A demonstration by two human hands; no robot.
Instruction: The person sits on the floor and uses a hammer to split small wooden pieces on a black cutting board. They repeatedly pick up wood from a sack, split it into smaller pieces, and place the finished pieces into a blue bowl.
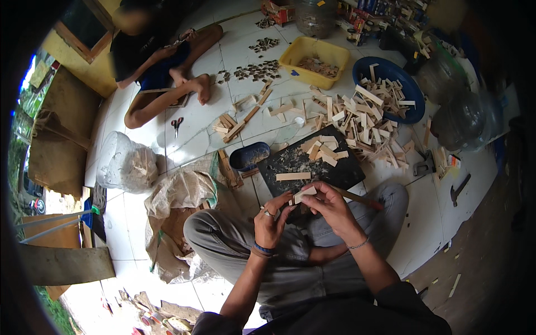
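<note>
Above my crossed legs my two hands meet. My right hand (333,209) pinches a small pale wooden block (304,194) between thumb and fingers. Close against it, my left hand (270,222) is closed in a pinch at the block's left end; whatever is between its fingertips is too small to make out. Just beyond my hands lies a black board (350,174) on the floor. On it are a single wooden strip (293,176), sawdust and a small pile of wooden pieces (329,149).
A heap of wood pieces (363,120) spills from a blue basin (416,92). Nearby are a yellow tub (290,56), a blue oval container (234,162), a woven sack (167,204), scissors (177,125) and a hammer (460,191). Another person (145,61) sits at the far left.
</note>
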